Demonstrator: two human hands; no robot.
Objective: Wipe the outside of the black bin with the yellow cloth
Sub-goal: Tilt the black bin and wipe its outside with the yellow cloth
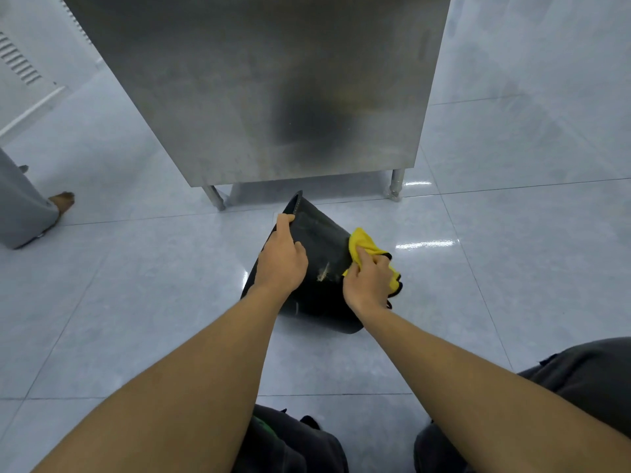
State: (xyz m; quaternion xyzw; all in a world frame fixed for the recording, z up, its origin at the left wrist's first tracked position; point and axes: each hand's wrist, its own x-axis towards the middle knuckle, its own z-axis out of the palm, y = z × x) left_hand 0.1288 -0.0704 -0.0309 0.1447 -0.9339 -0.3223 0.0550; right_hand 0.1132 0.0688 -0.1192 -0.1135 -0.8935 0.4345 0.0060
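Left hand grips the tilted black bin rim — right hand seemingly presses bunched yellow cloth against it.

Glossy tiled floor carries black bin and steel cabinet.

No readable text, labels, brands or numbers anywhere.

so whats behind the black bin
A steel cabinet on short legs stands behind the tilted black bin, on the tiled floor. The bin hides the floor directly behind it. Its inside cannot be seen from here.
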